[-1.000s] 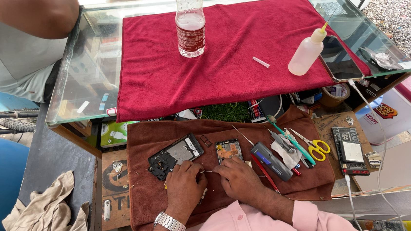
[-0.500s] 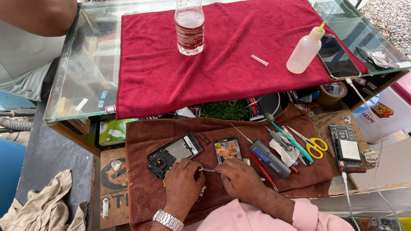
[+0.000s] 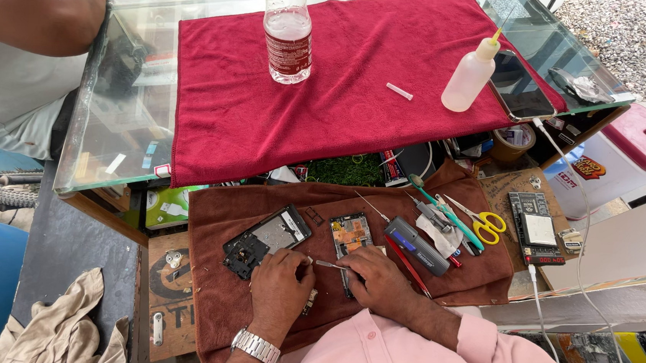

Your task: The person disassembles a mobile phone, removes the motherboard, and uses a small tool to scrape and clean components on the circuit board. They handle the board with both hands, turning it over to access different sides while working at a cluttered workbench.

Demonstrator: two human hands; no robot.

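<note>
Now: both hands [image 3: 282, 280] unmoved on brown cloth [image 3: 212, 219].
Right hand [image 3: 377, 278] pinches thin metal tweezers [image 3: 329, 264]; left fingers curled (contents hidden).

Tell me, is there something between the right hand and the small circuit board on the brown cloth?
Nothing visible. The right hand rests just below the circuit board on the brown cloth, and its tweezers point left toward the left hand. The grey tool lies to the right, apart.
</note>
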